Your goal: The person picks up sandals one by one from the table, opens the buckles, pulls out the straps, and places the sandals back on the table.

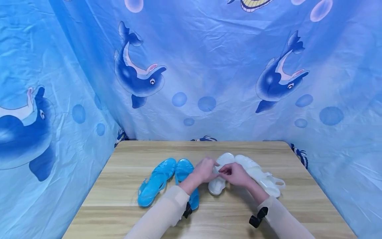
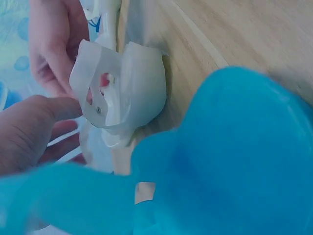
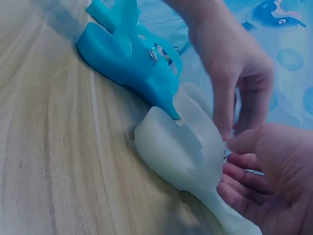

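A white jelly sandal lies on the table between both hands, its ankle strap standing up in a loop above the heel. My left hand reaches in from the left and pinches the strap at its side. From the right, my right hand pinches the same strap, thumb against it and fingers curled behind. In the right wrist view the fingertips of both hands meet beside the strap. A small metal stud shows on the strap in the left wrist view; the fingers hide the fastening itself.
Another white sandal lies to the right, its strap sticking out. Two blue jelly sandals lie on the left, one partly under my left forearm. The wood-grain table backs onto a blue dolphin-print curtain.
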{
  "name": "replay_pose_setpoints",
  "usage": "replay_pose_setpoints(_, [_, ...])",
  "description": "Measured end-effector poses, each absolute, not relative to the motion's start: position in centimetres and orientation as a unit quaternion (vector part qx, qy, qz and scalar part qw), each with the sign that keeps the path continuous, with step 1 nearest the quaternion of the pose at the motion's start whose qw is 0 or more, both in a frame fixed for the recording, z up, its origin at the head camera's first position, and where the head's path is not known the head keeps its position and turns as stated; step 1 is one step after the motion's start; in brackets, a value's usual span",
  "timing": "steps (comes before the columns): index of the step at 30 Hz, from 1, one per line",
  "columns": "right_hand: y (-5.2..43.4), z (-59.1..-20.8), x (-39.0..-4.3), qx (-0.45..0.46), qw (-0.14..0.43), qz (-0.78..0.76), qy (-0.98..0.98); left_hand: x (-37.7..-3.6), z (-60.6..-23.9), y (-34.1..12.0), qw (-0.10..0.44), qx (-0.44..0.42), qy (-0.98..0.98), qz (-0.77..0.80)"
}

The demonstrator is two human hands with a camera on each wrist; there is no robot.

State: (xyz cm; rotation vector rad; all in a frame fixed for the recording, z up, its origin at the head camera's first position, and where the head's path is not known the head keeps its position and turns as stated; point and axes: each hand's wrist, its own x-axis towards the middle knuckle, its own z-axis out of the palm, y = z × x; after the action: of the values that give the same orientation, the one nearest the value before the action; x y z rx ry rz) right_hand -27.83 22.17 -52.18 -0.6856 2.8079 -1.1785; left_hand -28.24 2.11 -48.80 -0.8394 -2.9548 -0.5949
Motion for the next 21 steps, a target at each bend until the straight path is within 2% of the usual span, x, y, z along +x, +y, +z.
replay_pose_setpoints(8, [22.29,-51.93,-27.29,-0.234,0.015,-0.376,0.897,-28.94,-49.33,2.29,-0.036,-0.305,-0.942,-0.137])
replay_pose_setpoints(15, [22.14,-51.88,-27.46,-0.223,0.02,-0.358,0.907,-29.0,-49.34,2.21,-0.101,-0.297,-0.933,-0.174])
replay_pose_setpoints(21, [22.11,-52.0,-27.37,-0.204,0.027,-0.363,0.909,-29.1,-49.44,2.06,-0.096,-0.32,-0.927,-0.172])
